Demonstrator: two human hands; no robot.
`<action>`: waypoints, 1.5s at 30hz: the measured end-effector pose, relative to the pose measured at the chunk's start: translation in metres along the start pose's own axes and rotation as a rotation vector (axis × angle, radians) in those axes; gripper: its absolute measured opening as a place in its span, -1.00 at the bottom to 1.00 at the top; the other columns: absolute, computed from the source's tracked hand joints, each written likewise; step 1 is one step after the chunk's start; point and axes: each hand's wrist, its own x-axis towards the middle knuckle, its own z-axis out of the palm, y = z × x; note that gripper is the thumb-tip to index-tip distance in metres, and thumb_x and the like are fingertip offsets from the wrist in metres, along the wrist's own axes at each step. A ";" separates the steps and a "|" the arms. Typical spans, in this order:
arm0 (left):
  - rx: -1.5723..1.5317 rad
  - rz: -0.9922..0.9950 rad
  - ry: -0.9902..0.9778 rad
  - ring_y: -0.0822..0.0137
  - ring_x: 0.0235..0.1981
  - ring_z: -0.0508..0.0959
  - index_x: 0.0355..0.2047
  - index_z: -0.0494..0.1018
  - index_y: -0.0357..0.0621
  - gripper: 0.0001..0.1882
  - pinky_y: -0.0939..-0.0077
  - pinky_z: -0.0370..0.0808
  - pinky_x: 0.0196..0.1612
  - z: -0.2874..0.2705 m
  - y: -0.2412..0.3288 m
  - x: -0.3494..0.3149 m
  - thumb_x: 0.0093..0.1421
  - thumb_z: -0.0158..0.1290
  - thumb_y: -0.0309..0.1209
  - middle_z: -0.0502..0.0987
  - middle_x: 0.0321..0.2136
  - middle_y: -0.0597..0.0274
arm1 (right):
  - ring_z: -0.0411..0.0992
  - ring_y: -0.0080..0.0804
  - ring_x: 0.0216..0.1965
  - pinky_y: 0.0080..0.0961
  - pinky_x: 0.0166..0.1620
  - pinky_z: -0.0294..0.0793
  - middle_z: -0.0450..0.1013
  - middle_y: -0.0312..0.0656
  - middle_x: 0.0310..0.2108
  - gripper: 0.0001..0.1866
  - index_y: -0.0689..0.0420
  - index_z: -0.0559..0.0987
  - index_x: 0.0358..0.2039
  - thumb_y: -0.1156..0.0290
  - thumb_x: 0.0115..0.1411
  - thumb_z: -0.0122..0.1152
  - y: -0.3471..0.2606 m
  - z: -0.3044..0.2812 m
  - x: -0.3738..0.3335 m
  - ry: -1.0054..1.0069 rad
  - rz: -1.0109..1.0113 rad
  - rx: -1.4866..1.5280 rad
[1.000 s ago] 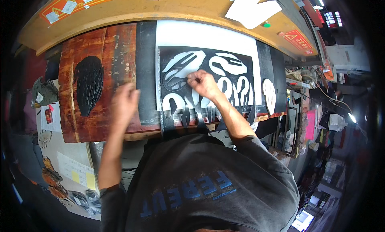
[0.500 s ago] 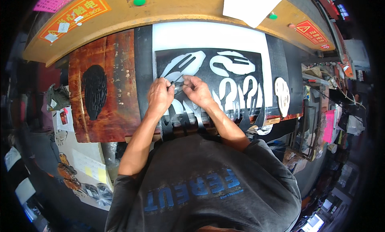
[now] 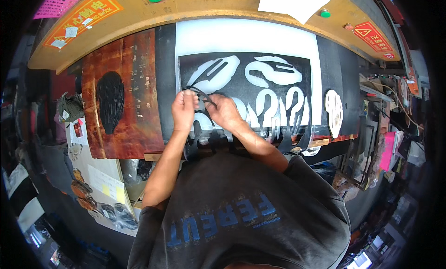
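Both hands hold a thin black cut-out piece [image 3: 202,92] with narrow curved strips, just above a black sheet [image 3: 241,67]. My left hand [image 3: 184,108] pinches its left end, and my right hand [image 3: 224,112] grips the right end with bent fingers. The sheet has several shoe-part-shaped openings, through which a white board [image 3: 246,34] shows from beneath. Strips of the sheet hang over the near edge by my shirt. Part of the black piece is hidden by my fingers.
A pile of black cut pieces [image 3: 110,101] lies on a reddish-brown wooden board [image 3: 139,92] at left. Right of the sheet rests a pale shoe-shaped piece with openings [image 3: 333,113]. A yellow machine beam [image 3: 209,9] with green buttons spans the far side. Papers cover a side table [image 3: 104,178].
The black piece now shows above the fingers, its strips spread between my hands. My left hand has turned more upright; the right has shifted slightly lower. The view has moved a little.
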 end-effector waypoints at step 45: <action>0.899 0.379 0.494 -0.25 0.39 0.27 0.38 0.30 -0.19 -0.07 -0.13 0.29 0.37 -0.298 0.060 0.034 0.10 0.44 -0.06 0.27 0.38 -0.25 | 0.55 -0.52 -0.26 -0.55 -0.15 0.56 0.64 -0.20 -0.18 -0.61 0.31 0.62 0.08 0.55 0.25 0.10 -0.254 0.205 0.330 -0.852 0.102 0.100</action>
